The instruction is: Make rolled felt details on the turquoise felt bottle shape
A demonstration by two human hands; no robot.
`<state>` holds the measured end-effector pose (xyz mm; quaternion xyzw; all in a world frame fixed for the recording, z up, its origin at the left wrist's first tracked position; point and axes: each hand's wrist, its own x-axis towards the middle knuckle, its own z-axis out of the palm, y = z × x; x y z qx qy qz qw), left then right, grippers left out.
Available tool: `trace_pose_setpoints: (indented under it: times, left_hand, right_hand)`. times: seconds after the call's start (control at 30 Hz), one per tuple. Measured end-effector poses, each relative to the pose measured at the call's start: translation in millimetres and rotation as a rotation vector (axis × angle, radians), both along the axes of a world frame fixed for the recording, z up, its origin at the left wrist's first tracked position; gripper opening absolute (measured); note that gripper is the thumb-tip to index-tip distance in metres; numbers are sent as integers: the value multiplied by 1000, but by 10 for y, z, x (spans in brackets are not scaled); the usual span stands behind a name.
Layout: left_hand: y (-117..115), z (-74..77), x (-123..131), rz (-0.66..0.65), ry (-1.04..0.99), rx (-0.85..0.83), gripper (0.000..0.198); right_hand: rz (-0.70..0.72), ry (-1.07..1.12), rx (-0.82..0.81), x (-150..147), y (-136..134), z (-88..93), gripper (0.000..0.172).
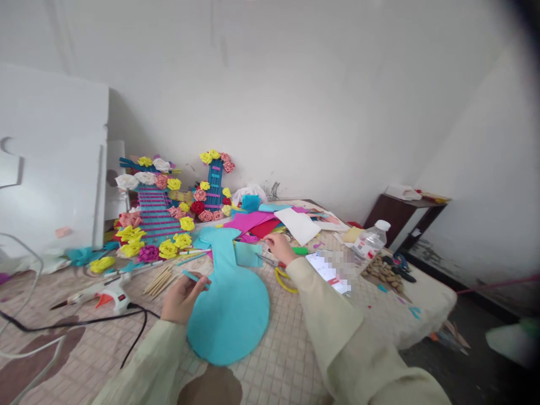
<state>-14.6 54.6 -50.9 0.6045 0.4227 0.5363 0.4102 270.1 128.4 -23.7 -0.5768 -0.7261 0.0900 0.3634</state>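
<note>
My left hand [182, 299] pinches a small turquoise paper strip [196, 279] between thumb and fingers. It hovers at the left edge of a guitar-shaped turquoise paper cutout [232, 318], which lies flat on the table. My right hand [280, 248] reaches forward beyond the cutout, with its fingers pressed together; whatever they hold is too small to make out. Close below those fingers lies a square turquoise paper piece [248, 255]. Yellow-handled scissors [287, 281] rest beside my right wrist, partly hidden by it.
A glue gun [109, 295] with its cord and some wooden sticks [160, 281] lie left. Two flower-trimmed crafts [158, 211] stand against the wall. Coloured paper sheets [257, 220] are piled behind. To the right are a phone [329, 273], a plastic bottle [371, 243] and peanuts [383, 273].
</note>
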Motion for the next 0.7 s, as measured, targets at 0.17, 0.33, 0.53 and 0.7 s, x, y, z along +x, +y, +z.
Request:
trace_pose_setpoints:
  times: [0.17,0.33,0.53,0.7]
  left_hand:
    - [7,-56,28,-13,-1,-30,33]
    - [11,-115,56,-2,-19,-77,34]
    - [84,-219,24,60,-69,-204,34]
    - [186,-356,-12,171,-130,-331,25]
  right_hand:
    - [-8,177,-85,355,-170,10,16]
    - [45,254,-100,135,-282,18,14]
    - [194,254,-72,-588,-361,322,18]
    - [480,195,-164,-1334,-510,653,22]
